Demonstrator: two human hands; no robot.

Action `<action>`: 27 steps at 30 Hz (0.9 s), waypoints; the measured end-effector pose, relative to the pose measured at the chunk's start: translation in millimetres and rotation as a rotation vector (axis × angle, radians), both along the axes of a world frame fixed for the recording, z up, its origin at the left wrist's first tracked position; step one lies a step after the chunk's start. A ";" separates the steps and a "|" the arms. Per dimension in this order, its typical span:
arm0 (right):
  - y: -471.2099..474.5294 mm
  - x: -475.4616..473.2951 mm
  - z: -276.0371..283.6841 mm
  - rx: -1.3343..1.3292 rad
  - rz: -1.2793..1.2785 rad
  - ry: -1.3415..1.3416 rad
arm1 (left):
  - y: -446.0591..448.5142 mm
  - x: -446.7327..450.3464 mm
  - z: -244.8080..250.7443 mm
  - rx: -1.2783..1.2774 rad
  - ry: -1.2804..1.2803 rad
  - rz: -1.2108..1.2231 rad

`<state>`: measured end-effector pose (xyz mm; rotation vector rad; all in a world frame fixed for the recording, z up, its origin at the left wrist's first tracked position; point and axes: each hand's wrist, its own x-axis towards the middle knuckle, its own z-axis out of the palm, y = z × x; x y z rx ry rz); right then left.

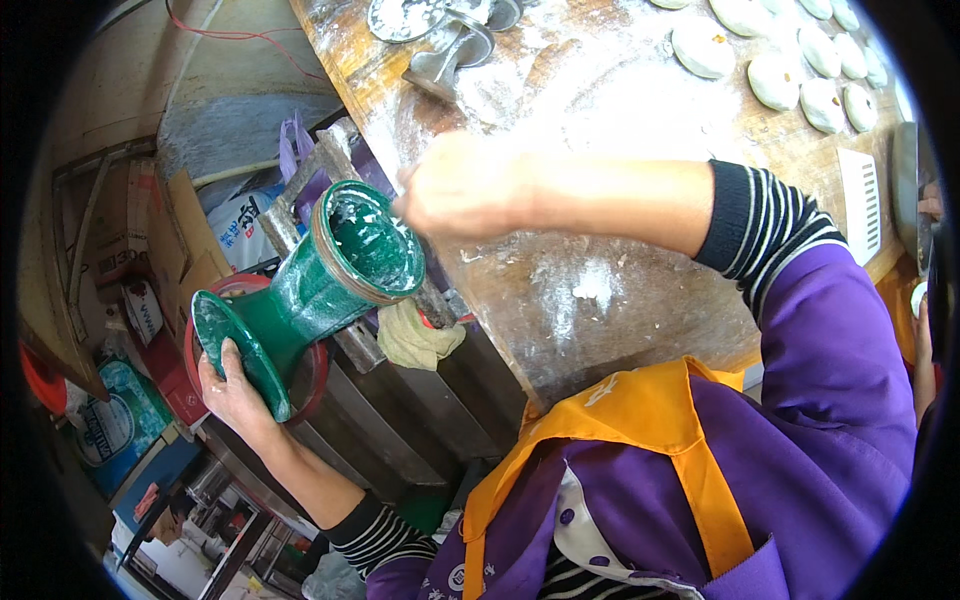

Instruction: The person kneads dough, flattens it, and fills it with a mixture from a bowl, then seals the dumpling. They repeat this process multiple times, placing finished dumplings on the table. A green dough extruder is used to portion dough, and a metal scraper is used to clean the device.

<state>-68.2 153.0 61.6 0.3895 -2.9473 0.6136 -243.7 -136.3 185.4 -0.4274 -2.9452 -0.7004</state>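
My left hand (232, 390) grips the flared rim of a green tube-shaped housing (300, 315), apparently from a grinder. Its open, threaded mouth is tilted up to the right, and white dough or flour residue clings inside and out. My right hand (457, 187), blurred, is at the right edge of that mouth beside the table corner. Whether its fingers pinch anything cannot be made out. Above my right hand, a floury metal auger (454, 56) lies on the wooden worktable (622, 300) next to a round metal piece (401, 16) coated in flour.
Several filled dough rounds (774, 81) sit at the table's far right, near a white slotted plate (859, 206). A yellowish cloth (418, 336) hangs by metal bars below the housing. Behind the housing is a red-rimmed container (189, 349). Another person's hand (924, 330) shows at the right edge.
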 end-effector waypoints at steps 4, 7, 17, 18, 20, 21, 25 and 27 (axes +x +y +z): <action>-3.6 12.5 -5.4 -0.505 -0.356 -0.111 | 1.4 0.2 -0.4 0.007 -0.007 -0.001; -17.4 9.2 -4.3 -0.577 -0.494 -0.040 | 0.8 0.8 0.3 -0.034 0.023 -0.013; -53.1 -19.6 12.4 -0.591 -0.647 -0.035 | 1.3 0.1 0.7 0.019 -0.023 -0.013; -55.5 -21.1 10.1 -0.594 -0.696 -0.018 | 1.6 0.6 0.8 0.031 -0.026 -0.013; -60.9 -24.1 5.2 -0.586 -0.764 -0.104 | 1.7 1.2 1.0 0.015 0.013 0.001; -63.2 -25.3 3.0 -0.604 -0.737 -0.067 | 1.6 1.3 0.9 0.038 0.004 -0.008; -67.9 -31.2 0.3 -0.602 -0.700 -0.089 | 0.6 -0.8 0.1 -0.008 0.012 -0.023; -66.4 -33.6 -0.6 -0.619 -0.687 -0.069 | -0.3 -1.4 -1.1 0.059 -0.024 -0.012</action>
